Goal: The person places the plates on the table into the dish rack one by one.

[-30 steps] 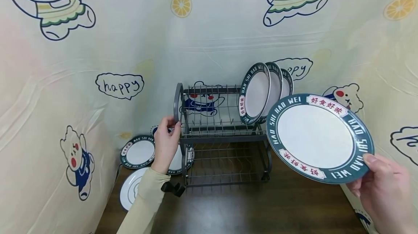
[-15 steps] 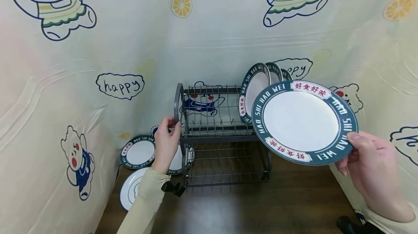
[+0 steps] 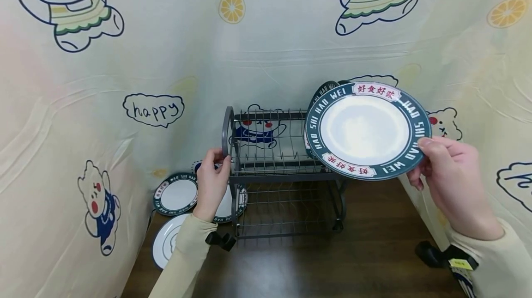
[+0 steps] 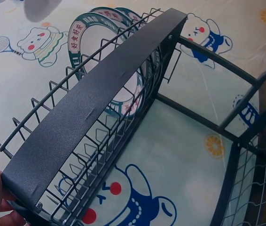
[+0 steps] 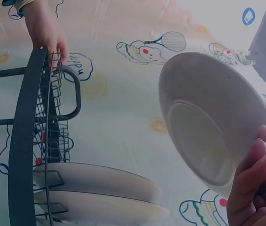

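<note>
My right hand [image 3: 453,182] pinches the right rim of a white plate [image 3: 365,127] with a green lettered border, thumb on its face. The plate is tilted in the air in front of the upper right of a dark two-tier dish rack [image 3: 282,178]. Its pale underside shows in the right wrist view, apart from the rack. My left hand [image 3: 213,182] grips the rack's left side frame with thumb and fingers. Several similar plates [image 4: 88,40] stand upright in the upper tier; in the head view the held plate mostly hides them.
On the brown table [image 3: 291,265], left of the rack, lie a green-rimmed plate [image 3: 178,194], a white plate [image 3: 164,240] and another green-rimmed plate [image 3: 224,208], partly behind my left hand. A printed cloth [image 3: 266,67] hangs behind and at both sides.
My right hand has moved left and up with the plate, which now covers most of the plates standing in the rack. The left hand stays on the rack.
</note>
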A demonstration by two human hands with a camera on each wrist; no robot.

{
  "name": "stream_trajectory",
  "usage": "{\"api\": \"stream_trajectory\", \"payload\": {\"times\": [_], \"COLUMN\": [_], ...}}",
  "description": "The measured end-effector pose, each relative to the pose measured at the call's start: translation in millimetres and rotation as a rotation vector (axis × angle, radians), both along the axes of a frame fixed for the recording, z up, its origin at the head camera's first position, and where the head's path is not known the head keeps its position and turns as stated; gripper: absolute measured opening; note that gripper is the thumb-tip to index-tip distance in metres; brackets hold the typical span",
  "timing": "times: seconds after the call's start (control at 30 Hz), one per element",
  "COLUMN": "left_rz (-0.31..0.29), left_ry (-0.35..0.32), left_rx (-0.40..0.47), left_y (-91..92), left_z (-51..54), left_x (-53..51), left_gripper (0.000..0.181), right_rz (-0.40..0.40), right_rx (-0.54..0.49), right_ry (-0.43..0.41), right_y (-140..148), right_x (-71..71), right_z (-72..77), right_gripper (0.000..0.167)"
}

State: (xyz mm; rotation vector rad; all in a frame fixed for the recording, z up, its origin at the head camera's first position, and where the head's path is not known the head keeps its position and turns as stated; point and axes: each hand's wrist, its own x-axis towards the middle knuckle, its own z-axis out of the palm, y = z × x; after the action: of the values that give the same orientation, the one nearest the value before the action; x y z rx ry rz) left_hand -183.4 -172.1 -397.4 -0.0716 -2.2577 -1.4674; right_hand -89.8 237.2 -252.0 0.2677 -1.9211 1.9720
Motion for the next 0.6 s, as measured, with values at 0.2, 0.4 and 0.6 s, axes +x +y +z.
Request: {"api": "stream_trajectory", "payload": {"times": [0.2,0.4,0.6], "left_rz": [-0.002,-0.004,-0.008], "left_ry": [0.006,0.007,0.000], "left_rx": [0.001,-0.004,0.004], "left_y": [0.5,0.0,0.5], "left_z": [0.2,0.1,0.2], "left_x": [-0.7,-2.1,-1.3], "left_gripper": [0.020,0.020,0.020], "right_rz": [-0.014,-0.043,-0.108], "right_rx": [0.141,0.231,0.385], "right_ry": [-0.010,0.014,0.026], "right_y": [-4,-12,-19], "right_x": [-15.5,-34.2,-54.6], "right_z": [7.9,15.8,23.1], "right_gripper": [0.034,0.032,0.035]}}
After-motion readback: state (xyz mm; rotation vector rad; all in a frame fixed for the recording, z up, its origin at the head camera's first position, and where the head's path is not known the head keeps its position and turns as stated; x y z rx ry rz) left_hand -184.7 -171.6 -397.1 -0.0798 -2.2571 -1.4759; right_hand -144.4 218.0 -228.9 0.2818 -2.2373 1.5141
